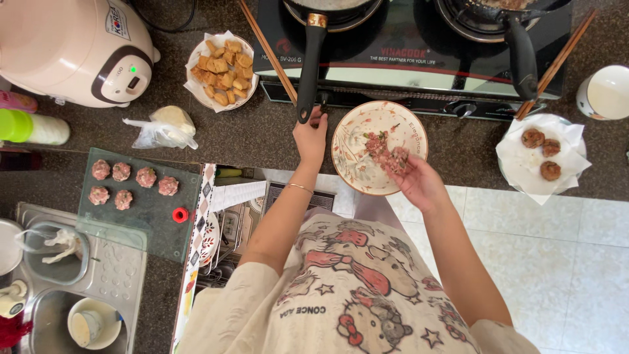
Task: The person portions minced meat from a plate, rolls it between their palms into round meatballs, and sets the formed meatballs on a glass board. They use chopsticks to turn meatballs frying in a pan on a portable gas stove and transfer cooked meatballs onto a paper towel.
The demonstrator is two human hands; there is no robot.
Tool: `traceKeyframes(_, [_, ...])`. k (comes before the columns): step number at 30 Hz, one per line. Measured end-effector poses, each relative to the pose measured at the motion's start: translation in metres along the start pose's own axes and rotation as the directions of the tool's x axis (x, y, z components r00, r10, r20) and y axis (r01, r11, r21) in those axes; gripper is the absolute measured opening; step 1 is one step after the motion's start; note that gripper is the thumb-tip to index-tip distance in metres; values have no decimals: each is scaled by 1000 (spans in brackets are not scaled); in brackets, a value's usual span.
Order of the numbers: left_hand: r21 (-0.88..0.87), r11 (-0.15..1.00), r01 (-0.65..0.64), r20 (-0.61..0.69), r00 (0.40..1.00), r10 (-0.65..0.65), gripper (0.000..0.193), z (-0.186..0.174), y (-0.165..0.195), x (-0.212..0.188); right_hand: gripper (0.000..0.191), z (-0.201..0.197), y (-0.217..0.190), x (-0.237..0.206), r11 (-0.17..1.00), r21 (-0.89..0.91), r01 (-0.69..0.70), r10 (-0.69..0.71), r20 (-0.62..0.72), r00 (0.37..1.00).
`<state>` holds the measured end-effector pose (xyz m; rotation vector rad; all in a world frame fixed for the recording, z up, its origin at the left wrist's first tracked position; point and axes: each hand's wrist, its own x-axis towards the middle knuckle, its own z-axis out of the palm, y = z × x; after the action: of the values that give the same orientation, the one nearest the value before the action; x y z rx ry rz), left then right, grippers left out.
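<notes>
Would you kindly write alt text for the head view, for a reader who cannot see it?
Seen from above, a person's right hand takes minced meat from a floral bowl while the left hand touches a pan handle. Raw meatballs sit on a board at left.

Pink minced meat (386, 152) in floral bowl (357, 131), by black pan handle (310, 69).

The person wears a loose cream top (354, 295) with short sleeves, filling the lower middle of the frame. It is printed all over with cartoon cats in red bows and dresses, small outlined stars and some dark lettering. A thin metal bangle (299, 188) circles the left wrist. Both forearms are bare below the sleeves.
</notes>
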<state>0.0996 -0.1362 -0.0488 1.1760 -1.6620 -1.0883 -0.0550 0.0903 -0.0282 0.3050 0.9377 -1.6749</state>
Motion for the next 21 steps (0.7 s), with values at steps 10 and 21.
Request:
traceKeyframes(10, [88,989,116,-220,971,-94,22,38,1,7,36,-25,2,-1,997,52,-65,66,-22,998])
traceKeyframes(21, [-187,952,243,-344,891,-296,28,59,1,23,40,-19,-10,16,984,-54,-169,171,23,985])
